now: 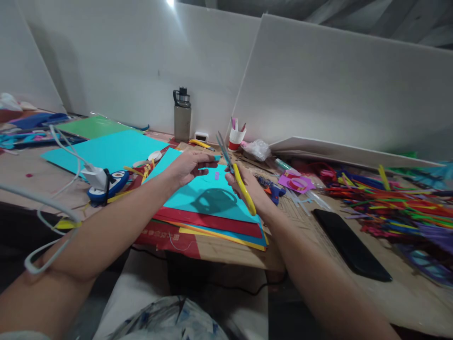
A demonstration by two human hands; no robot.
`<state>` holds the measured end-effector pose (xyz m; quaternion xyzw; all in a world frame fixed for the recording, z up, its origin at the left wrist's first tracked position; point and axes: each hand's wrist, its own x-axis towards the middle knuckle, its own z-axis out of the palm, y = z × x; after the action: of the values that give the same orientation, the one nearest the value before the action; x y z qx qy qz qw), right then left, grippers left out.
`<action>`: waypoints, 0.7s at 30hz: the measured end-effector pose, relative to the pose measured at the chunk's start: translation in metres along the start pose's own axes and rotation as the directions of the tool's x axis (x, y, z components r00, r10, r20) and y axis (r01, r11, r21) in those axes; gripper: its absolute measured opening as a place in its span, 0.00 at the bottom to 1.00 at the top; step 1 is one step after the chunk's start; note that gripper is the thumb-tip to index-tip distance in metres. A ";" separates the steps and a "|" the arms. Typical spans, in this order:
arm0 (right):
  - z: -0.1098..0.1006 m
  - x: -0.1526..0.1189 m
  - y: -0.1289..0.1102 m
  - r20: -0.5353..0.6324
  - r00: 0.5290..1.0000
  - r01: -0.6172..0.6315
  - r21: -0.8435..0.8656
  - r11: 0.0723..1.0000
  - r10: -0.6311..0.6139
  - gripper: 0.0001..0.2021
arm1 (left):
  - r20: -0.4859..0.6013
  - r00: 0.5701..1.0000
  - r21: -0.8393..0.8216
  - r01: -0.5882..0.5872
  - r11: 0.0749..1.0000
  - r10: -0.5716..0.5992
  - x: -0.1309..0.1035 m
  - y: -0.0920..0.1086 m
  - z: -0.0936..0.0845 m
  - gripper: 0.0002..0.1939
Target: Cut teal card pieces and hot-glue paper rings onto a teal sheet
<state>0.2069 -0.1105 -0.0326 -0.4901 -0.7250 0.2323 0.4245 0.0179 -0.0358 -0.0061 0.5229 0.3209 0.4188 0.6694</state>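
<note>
My left hand [187, 168] pinches a small turquoise piece of paper [217, 158] at its fingertips, above the stack of coloured sheets. In my right hand [244, 182] is a pair of scissors with yellow handles [244, 191]. Its blades point up and away, close to the small piece, with a gap between. A turquoise sheet [177, 200] tops the stack, and a shadow falls across it. On that sheet lies a tiny purple piece [217, 175]. Red, blue and yellow sheets stick out beneath at the front edge.
A black phone [350, 243] and many coloured strips [389, 203] lie to the right. Behind stand a grey bottle [182, 120] and a paper cup with pens [236, 138]. A white charger [95, 177] with looping cable is at left, by another turquoise sheet [116, 151].
</note>
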 end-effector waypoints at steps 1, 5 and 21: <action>0.000 -0.001 -0.002 0.013 1.000 -0.005 -0.042 0.999 0.006 0.18 | -0.011 1.000 -0.025 -0.005 1.000 0.005 0.001 -0.001 0.000 0.07; 0.001 -0.001 -0.005 0.054 0.998 -0.025 -0.115 0.993 0.031 0.18 | -0.028 0.999 -0.117 -0.048 0.992 0.045 0.005 -0.003 -0.001 0.03; 0.001 -0.003 -0.005 0.081 0.992 -0.089 -0.070 0.994 0.095 0.18 | -0.025 0.999 -0.141 -0.041 0.989 0.038 0.008 -0.001 0.000 0.04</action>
<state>0.2040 -0.1151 -0.0303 -0.5266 -0.7261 0.2478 0.3661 0.0214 -0.0282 -0.0074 0.4755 0.2873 0.4594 0.6930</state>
